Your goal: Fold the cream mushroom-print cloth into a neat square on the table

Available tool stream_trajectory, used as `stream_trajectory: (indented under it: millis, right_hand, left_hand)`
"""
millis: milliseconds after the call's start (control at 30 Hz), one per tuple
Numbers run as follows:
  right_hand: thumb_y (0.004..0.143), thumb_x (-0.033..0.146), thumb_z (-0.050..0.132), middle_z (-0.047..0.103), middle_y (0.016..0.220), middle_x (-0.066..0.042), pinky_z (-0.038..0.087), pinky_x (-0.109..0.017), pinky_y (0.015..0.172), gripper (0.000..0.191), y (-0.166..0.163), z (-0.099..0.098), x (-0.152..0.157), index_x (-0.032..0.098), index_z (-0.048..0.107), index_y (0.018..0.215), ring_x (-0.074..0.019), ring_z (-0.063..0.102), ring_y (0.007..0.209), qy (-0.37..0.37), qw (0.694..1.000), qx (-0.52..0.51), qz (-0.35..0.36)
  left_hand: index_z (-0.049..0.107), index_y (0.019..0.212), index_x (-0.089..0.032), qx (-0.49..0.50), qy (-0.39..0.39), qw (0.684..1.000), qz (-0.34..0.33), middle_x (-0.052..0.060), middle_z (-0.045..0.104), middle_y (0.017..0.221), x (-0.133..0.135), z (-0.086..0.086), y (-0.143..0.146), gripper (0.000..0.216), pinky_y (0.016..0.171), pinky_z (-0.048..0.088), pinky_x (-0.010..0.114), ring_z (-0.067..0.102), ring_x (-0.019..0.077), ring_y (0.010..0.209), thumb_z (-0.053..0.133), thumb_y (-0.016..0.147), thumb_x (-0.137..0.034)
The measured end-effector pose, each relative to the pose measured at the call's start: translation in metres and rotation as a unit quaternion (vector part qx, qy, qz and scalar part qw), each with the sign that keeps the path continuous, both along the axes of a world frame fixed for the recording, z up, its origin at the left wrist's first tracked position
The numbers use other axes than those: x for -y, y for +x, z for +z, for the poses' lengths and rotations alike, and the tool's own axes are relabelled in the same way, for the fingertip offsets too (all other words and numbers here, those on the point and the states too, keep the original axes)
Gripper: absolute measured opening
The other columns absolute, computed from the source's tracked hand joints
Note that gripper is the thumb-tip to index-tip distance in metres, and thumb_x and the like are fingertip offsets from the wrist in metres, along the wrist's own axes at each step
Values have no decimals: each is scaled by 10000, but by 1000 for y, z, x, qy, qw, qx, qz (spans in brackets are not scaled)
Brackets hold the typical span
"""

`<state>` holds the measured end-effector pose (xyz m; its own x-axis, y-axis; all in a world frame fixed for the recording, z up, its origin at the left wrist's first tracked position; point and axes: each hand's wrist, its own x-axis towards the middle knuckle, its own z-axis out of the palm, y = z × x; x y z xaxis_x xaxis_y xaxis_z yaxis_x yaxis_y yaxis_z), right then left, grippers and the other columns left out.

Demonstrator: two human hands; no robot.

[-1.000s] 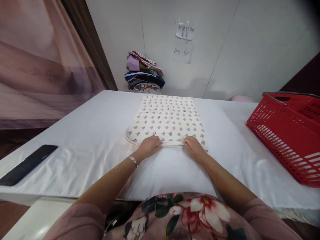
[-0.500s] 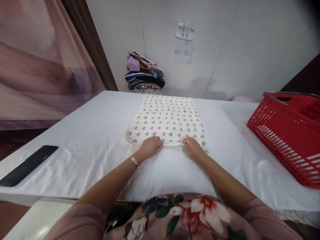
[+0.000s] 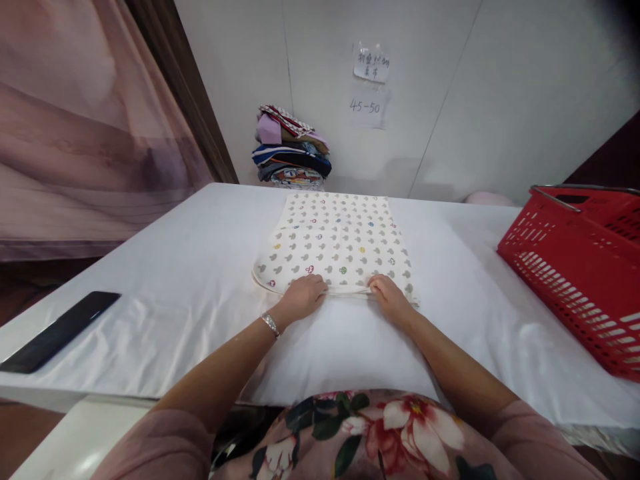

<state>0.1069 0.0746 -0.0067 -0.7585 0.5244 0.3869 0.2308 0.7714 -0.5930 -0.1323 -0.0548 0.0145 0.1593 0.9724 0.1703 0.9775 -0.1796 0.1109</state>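
Observation:
A folded cream cloth (image 3: 340, 237) printed with small grey and coloured mushrooms lies flat on the white-covered table (image 3: 200, 267). My left hand (image 3: 304, 297) grips the cloth's near edge left of its middle, fingers curled over it; a silver bracelet circles that wrist. On the same edge, farther right, my right hand (image 3: 389, 298) pinches the fabric between thumb and fingers. Between the two hands the near edge shows more than one layer, slightly parted. My fingertips are partly hidden by the backs of my hands.
To the right stands a red plastic basket (image 3: 580, 273) with a metal handle. A black phone-like slab (image 3: 60, 331) lies at the left. Against the wall behind the table is a stack of folded fabrics (image 3: 293, 150). Paper notes (image 3: 370, 63) hang above; a pink curtain (image 3: 90, 133) is at left.
Almost nothing differs. The whole view has shifted very slightly, and both hands keep their hold on the cloth's near edge.

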Motion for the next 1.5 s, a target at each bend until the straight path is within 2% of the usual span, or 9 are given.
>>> stream_trajectory:
  millis: [167,400,567,700,833,1000,1133,1333,1500]
  right_hand:
    - [909,168,339,570,966,-62,414,-381,847,192,1,0,0,219,479,789,-199,504,931,14,1000,11,2]
    - [916,147,342,580,1049,-90,386,-369,841,237,2,2,3,197,543,802,-219,495,993,141,989,29,-33]
    - [892,103,374,596,954,-81,366,-331,765,225,1,-1,2,183,563,799,-196,492,854,201,976,55,-58]
    - [831,65,412,591,803,-63,344,-314,688,202,-6,15,-19,181,573,801,-196,481,746,219,965,141,-35]
    - [810,41,399,585,828,-85,338,-316,691,240,-12,39,-47,179,590,855,-215,490,785,241,955,141,-103]
    - [801,48,424,602,815,-59,360,-296,664,231,-3,22,-48,200,598,813,-196,502,766,238,943,228,34]
    - [827,60,419,616,859,-77,384,-309,704,231,7,-3,-34,186,608,870,-200,510,807,253,939,230,30]
    - [853,64,395,617,903,-93,400,-317,723,261,12,-8,-24,163,617,947,-198,520,837,249,945,206,56]
    - [916,234,412,624,946,-109,426,-347,731,235,18,-2,-19,171,622,1000,-214,534,848,228,954,173,84]
  left_hand:
    - [574,818,-179,-10,-11,1000,24,40,578,828,-4,-3,4,161,680,407,301,532,170,762,446,762,-99]
    - [535,821,-171,-37,41,998,23,51,568,834,-1,3,11,155,698,394,316,520,185,783,454,732,-73]
    - [544,852,-169,-56,42,997,41,39,575,786,-1,-3,8,177,684,391,323,523,185,739,419,779,-68]
    - [552,918,-161,-70,51,995,53,58,573,811,-20,17,0,204,654,384,324,521,192,735,384,831,-84]
    - [548,959,-159,-60,121,989,66,86,561,909,-41,44,-5,232,740,381,348,516,217,879,372,843,-61]
    - [568,866,-168,-95,49,993,-40,65,576,848,-30,11,-3,204,732,392,334,517,189,813,373,888,-112]
    - [576,876,-169,-92,70,993,-33,62,582,862,-14,-19,0,200,702,387,320,514,183,808,381,896,-128]
    - [595,922,-179,-69,56,996,-26,68,595,884,-7,-14,1,233,718,402,323,516,184,824,372,886,-123]
    - [603,931,-175,-43,29,998,-24,71,600,894,-3,-8,3,231,731,420,325,515,189,847,385,875,-121]
